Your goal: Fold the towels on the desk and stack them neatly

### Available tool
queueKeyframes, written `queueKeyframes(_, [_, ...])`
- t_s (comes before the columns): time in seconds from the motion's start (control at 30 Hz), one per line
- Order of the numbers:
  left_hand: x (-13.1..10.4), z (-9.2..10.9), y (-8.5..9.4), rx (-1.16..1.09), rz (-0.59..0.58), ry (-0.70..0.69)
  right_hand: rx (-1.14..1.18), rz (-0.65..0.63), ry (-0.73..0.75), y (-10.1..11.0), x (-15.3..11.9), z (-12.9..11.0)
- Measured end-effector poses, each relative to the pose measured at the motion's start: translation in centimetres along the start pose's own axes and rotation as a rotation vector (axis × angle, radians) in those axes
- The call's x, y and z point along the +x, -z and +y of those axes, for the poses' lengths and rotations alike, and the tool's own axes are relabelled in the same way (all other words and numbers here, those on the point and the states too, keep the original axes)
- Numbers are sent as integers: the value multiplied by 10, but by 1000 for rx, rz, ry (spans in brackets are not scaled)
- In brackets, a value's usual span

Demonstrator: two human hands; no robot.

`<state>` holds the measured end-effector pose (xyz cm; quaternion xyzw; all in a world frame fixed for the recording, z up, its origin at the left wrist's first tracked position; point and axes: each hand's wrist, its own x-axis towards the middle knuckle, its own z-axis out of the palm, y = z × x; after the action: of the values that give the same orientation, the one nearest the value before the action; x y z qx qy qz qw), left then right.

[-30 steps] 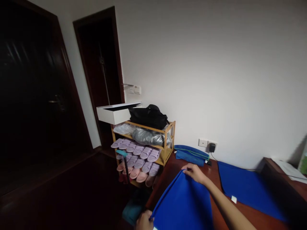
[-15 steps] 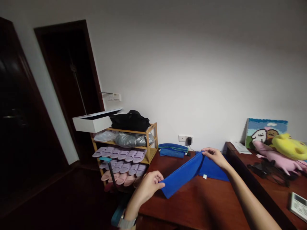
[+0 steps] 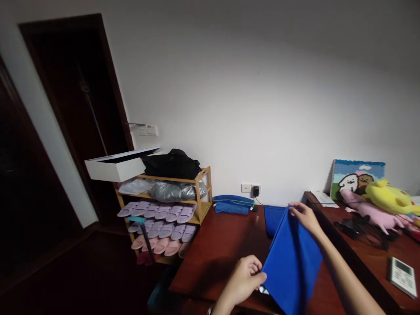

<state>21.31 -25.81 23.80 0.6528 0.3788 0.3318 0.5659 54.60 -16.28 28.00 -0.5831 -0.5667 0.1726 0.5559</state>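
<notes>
A bright blue cloth hangs stretched between my two hands above the reddish-brown table. My left hand pinches its near left corner, where a small white tag shows by the fingertips. Farther back, my right hand grips the upper corner between thumb and fingers. Behind the held cloth, another blue fabric piece lies on the table, partly covered from view. At the table's back left rests a folded blue cloth with green edging.
The wooden table stands against the wall. To its left is a shoe rack with several slippers, a black bag and a white box. A desk on the right bears plush toys, cables and a calculator-like device.
My left hand has moved right and nearer to me, and the cloth now spreads wider, hanging lower. My right hand has shifted slightly right, still holding its corner.
</notes>
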Motion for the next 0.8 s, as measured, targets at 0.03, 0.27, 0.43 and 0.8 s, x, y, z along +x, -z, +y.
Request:
queueKeyframes(0.03, [2, -18, 7, -13, 18, 34, -27, -27, 1, -23, 4, 4])
queueKeyframes(0.27, [3, -162, 88, 143, 294, 363, -91, -252, -35, -228, -28, 28])
queueKeyframes(0.43, [-12, -217, 120, 221, 425, 438, -154, -390, -25, -287, -136, 46])
queueKeyframes(0.8, [4, -194, 124, 710, 336, 480, -392, 82, -363, -129, -249, 172])
